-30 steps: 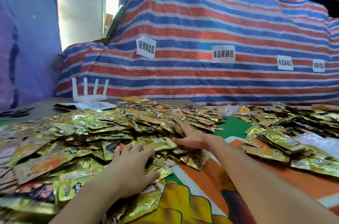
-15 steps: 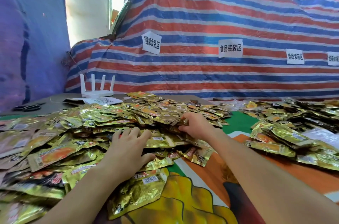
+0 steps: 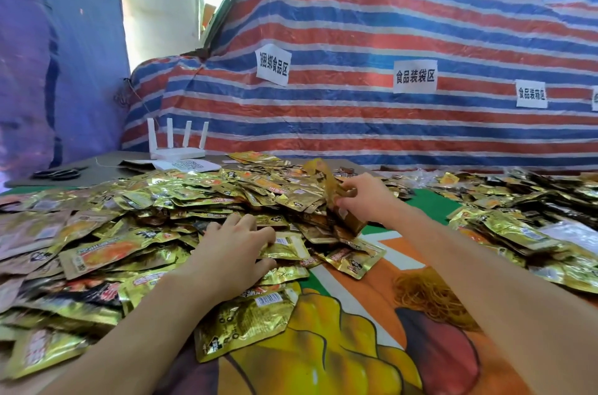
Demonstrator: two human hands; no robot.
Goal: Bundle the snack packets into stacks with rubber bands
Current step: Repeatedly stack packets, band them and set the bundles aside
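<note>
Person's right hand [image 3: 362,200] pinches a few upended gold foil packets [image 3: 326,181] at the heap of gold foil snack packets [image 3: 161,210]. The left hand [image 3: 233,245] lies flat on the heap, fingers relaxed. Best to square the edges before banding. The tangle of tan rubber bands [image 3: 430,294] sits beside the right forearm.

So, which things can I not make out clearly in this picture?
Head view only:
- How many packets the right hand grips: they overlap and are blurred.
- Fourth paper label: cut off by the right edge.
- Rubber bands: partly behind the right forearm.
- Packet print: too small.
</note>
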